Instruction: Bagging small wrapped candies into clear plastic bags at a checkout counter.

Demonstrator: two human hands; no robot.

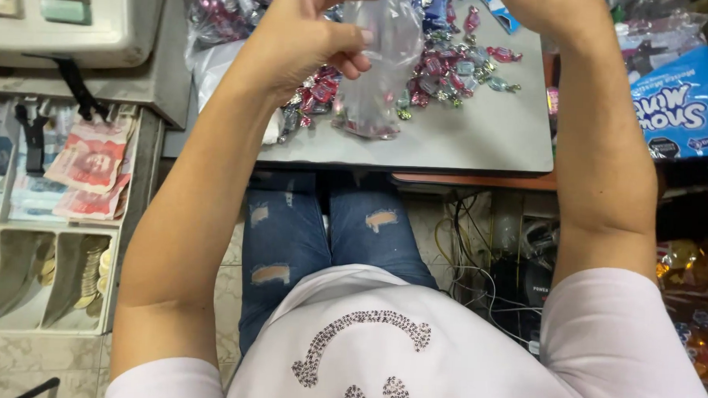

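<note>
My left hand (308, 40) pinches the side of a small clear plastic bag (378, 62) that hangs above the grey tabletop (482, 137), with several wrapped candies in its bottom. My right hand (537, 8) is raised at the top edge of the view, mostly cut off; its fingers are hidden. A pile of wrapped candies (453, 69) in red, pink and silver foil lies on the table just behind and to the right of the bag.
An open cash drawer (23, 234) with banknotes (88, 174) and stacked coins (92, 276) sits at left under a cash register (70, 16). A blue candy package (675, 100) lies at right. Cables (477, 258) hang under the table by my knees.
</note>
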